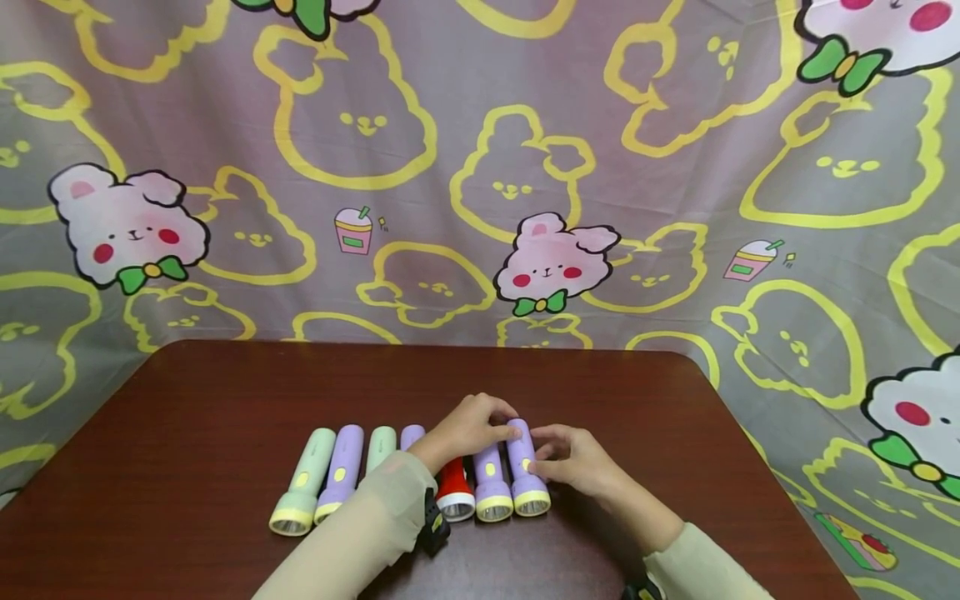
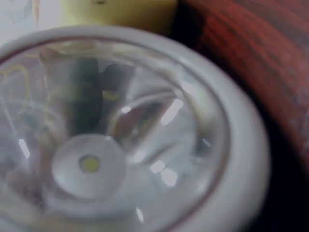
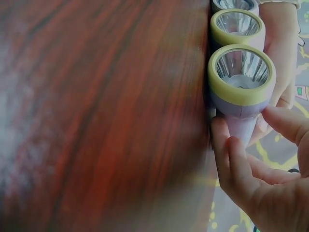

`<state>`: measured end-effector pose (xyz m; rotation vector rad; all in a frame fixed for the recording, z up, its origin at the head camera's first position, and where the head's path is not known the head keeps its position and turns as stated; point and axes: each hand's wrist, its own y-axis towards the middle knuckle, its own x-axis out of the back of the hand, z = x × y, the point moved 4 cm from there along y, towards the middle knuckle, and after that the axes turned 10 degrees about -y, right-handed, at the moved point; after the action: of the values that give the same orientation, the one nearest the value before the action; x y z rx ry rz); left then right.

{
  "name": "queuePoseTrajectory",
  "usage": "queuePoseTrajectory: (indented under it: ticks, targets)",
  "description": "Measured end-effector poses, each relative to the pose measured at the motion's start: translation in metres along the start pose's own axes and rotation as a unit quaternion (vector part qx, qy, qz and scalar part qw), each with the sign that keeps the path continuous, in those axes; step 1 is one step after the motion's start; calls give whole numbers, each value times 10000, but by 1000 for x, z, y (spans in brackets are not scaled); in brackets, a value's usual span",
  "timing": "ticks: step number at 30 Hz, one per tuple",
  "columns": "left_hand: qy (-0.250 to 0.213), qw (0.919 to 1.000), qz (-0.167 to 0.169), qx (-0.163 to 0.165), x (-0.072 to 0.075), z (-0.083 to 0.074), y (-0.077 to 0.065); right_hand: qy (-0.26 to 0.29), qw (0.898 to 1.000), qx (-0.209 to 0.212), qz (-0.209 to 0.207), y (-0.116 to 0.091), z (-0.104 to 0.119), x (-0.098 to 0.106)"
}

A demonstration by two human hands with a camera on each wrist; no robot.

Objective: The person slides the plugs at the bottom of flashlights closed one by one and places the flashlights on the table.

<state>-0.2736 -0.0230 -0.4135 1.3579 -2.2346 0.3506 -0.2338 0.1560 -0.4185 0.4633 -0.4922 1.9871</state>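
Flashlights lie side by side in a row, lens ends toward me. My left hand [image 1: 474, 423] reaches over the row and pinches the tail end of the rightmost purple flashlight [image 1: 522, 462]. From the right side, my right hand [image 1: 581, 460] holds this same flashlight, thumb near its switch. The right wrist view shows the thumb and curled fingers [image 3: 231, 159] about its neck, below the yellow rim [image 3: 241, 94]. Left of it lie another purple flashlight [image 1: 491, 483] and a red flashlight [image 1: 454, 487]. The red one's white-rimmed lens [image 2: 89, 164] fills the left wrist view.
Farther left are a green flashlight [image 1: 303, 483], a purple flashlight [image 1: 345, 467], a second green flashlight [image 1: 382, 443] and a purple flashlight [image 1: 411, 435], partly covered by my left sleeve [image 1: 360, 533]. The brown table [image 1: 247, 392] meets a patterned cloth [image 1: 420, 217] behind.
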Motion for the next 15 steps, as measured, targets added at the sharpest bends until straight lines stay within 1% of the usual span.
queuePoseTrajectory:
  ticks: [5, 8, 12, 15]
  targets:
    - [81, 9999, -81, -22, 7, -6, -4, 41, 10000, -31, -17, -3, 0, 6]
    - [193, 9997, -122, -82, 15, -10, -10, 26, 9999, 24, -97, -5, 0, 12]
    - [522, 9984, -173, -97, 29, -18, -26, -88, 9993, 159, -323, -8, 1, 28]
    - [909, 9954, -303, 21, 42, -20, -41, -335, 9972, 278, -616, -10, 1, 44]
